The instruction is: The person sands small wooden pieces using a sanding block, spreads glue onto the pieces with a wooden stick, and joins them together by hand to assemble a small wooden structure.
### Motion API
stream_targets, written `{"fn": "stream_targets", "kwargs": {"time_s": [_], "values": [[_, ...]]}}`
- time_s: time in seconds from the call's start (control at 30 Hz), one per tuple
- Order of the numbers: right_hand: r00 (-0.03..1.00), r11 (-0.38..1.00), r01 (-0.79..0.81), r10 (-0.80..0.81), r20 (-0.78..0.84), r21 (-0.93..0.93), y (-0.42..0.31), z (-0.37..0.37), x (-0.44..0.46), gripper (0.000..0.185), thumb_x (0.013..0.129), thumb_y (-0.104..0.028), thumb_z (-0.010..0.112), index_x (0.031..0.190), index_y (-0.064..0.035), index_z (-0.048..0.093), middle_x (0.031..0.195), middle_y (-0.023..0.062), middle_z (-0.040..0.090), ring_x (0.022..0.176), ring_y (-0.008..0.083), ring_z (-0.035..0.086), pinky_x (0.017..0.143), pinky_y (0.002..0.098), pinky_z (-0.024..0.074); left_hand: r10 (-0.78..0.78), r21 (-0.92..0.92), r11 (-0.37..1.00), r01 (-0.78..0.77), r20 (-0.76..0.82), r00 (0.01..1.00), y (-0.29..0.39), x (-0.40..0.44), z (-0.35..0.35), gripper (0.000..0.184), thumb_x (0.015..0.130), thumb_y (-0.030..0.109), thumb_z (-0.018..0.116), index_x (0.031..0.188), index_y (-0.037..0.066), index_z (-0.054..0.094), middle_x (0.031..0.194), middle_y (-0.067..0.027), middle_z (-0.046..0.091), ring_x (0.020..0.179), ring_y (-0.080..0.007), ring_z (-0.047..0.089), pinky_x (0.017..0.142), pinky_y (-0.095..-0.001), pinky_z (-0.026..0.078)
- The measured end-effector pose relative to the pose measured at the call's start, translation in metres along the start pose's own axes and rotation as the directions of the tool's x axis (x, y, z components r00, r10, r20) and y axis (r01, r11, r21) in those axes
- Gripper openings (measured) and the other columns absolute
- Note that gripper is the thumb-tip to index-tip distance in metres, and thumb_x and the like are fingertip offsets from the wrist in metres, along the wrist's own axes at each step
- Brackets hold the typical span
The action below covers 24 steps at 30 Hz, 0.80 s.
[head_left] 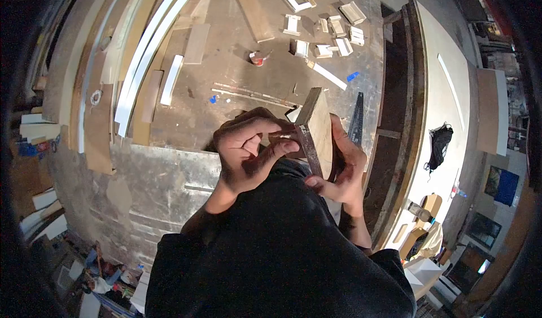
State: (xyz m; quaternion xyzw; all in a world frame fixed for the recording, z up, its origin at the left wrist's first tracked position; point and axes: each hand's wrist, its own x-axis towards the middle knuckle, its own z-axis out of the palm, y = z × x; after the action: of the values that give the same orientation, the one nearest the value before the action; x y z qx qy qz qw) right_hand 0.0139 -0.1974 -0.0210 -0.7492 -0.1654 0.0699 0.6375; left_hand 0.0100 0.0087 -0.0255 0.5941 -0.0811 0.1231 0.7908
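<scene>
A thick wooden block (320, 127) with a pale face and a rough, darker edge is held up in front of my chest. My right hand (345, 168) grips its right side, fingers along the far side and thumb at the lower end. At the block's left edge, my left hand (251, 148) is curled, its thumb and fingertips pressed against the wood. Part of a small light piece (293, 113) shows just beyond the left fingertips; what it is, I cannot make out.
Small wooden assemblies (337, 27) cluster on the worktable (135, 177) at the far right. Long boards (127, 53) and white strips lie left. A red-and-white cup (257, 58), a folding rule (254, 94) and a black square (356, 120) lie beyond my hands. Black cord (438, 146) rests on the right-hand bench.
</scene>
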Motion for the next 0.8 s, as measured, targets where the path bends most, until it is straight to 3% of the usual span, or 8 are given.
{"fn": "stream_targets", "kwargs": {"time_s": [0.23, 0.3, 0.37, 0.4, 0.47, 0.57, 0.7, 0.8], "values": [[1.000, 0.999, 0.005, -0.004, 0.023, -0.050, -0.008, 0.002, -0.005, 0.101, 0.058, -0.023, 0.089, 0.138, 0.0162, 0.040, 0.125, 0.0264, 0.062, 0.116, 0.0268, 0.062, 0.102, 0.0330, 0.0431, -0.130, 0.085, 0.988, 0.127, 0.027, 0.991, 0.008, -0.004, -0.004, 0.022, 0.082, 0.003, 0.076, 0.099, -0.008, 0.066, 0.093, -0.0122, 0.070, 0.083, -0.0119, 0.064, 0.074, -0.0272, 0.051], [0.986, 0.931, -0.120, 0.153, 0.070, -0.345, -0.010, -0.005, -0.001, 0.091, 0.060, -0.019, 0.086, 0.136, 0.0123, 0.046, 0.120, 0.0211, 0.067, 0.112, 0.0238, 0.064, 0.098, 0.0336, 0.0466, -0.073, -0.201, 0.979, 0.023, -0.245, 0.967, 0.004, -0.004, 0.000, 0.024, 0.083, 0.005, 0.076, 0.102, -0.007, 0.067, 0.099, -0.0124, 0.071, 0.088, -0.0124, 0.065, 0.079, -0.0273, 0.053], [0.989, 0.946, -0.094, 0.125, 0.081, -0.309, 0.024, -0.014, -0.011, 0.088, 0.061, -0.015, 0.085, 0.137, 0.0114, 0.047, 0.116, 0.0192, 0.069, 0.108, 0.0196, 0.064, 0.094, 0.0324, 0.0485, -0.016, -0.010, 1.000, 0.014, -0.175, 0.984, 0.014, -0.002, -0.007, 0.023, 0.087, 0.005, 0.072, 0.104, -0.008, 0.065, 0.101, -0.0123, 0.071, 0.090, -0.0129, 0.066, 0.083, -0.0268, 0.053], [0.990, 0.986, -0.140, 0.142, 0.018, -0.091, 0.030, -0.013, -0.017, 0.088, 0.063, -0.018, 0.083, 0.137, 0.0128, 0.046, 0.113, 0.0166, 0.070, 0.103, 0.0166, 0.065, 0.092, 0.0308, 0.0485, -0.032, 0.014, 0.999, 0.036, -0.184, 0.982, 0.013, -0.001, -0.010, 0.024, 0.088, 0.005, 0.072, 0.107, -0.008, 0.063, 0.104, -0.0118, 0.069, 0.091, -0.0124, 0.065, 0.081, -0.0269, 0.055], [0.944, 0.946, -0.324, 0.325, -0.052, 0.028, 0.031, -0.024, -0.033, 0.096, 0.067, -0.030, 0.081, 0.141, 0.0153, 0.038, 0.112, 0.0165, 0.069, 0.100, 0.0168, 0.064, 0.091, 0.0294, 0.0472, -0.062, 0.032, 0.997, 0.069, -0.197, 0.979, 0.016, -0.002, -0.009, 0.026, 0.089, 0.005, 0.071, 0.109, -0.007, 0.062, 0.106, -0.0113, 0.068, 0.091, -0.0120, 0.065, 0.079, -0.0270, 0.057], [0.952, 0.958, -0.259, 0.274, -0.138, 0.119, 0.014, -0.013, -0.024, 0.102, 0.068, -0.037, 0.082, 0.142, 0.0166, 0.034, 0.119, 0.0185, 0.064, 0.108, 0.0195, 0.061, 0.096, 0.0305, 0.0437, -0.490, -0.225, 0.868, 0.443, -0.246, 0.836, 0.030, 0.006, 0.001, 0.034, 0.089, 0.004, 0.069, 0.119, -0.004, 0.055, 0.112, -0.0101, 0.062, 0.093, -0.0104, 0.063, 0.072, -0.0277, 0.061], [0.970, 0.966, -0.202, 0.220, -0.101, 0.159, -0.005, -0.003, -0.022, 0.106, 0.066, -0.039, 0.083, 0.141, 0.0173, 0.034, 0.131, 0.0217, 0.057, 0.121, 0.0233, 0.054, 0.104, 0.0324, 0.0377, -0.418, -0.205, 0.895, 0.395, -0.081, 0.905, 0.020, 0.000, 0.007, 0.045, 0.089, 0.002, 0.068, 0.128, -0.001, 0.047, 0.112, -0.0090, 0.060, 0.093, -0.0105, 0.062, 0.069, -0.0268, 0.062], [0.992, 0.992, -0.100, 0.105, -0.067, 0.076, 0.005, 0.003, -0.024, 0.108, 0.065, -0.041, 0.084, 0.142, 0.0167, 0.034, 0.133, 0.0226, 0.056, 0.123, 0.0245, 0.053, 0.106, 0.0339, 0.0372, -0.328, -0.043, 0.944, 0.326, -0.051, 0.943, 0.012, -0.008, 0.007, 0.034, 0.086, 0.005, 0.073, 0.116, -0.004, 0.058, 0.098, -0.0080, 0.067, 0.084, -0.0124, 0.066, 0.071, -0.0256, 0.057]]}}
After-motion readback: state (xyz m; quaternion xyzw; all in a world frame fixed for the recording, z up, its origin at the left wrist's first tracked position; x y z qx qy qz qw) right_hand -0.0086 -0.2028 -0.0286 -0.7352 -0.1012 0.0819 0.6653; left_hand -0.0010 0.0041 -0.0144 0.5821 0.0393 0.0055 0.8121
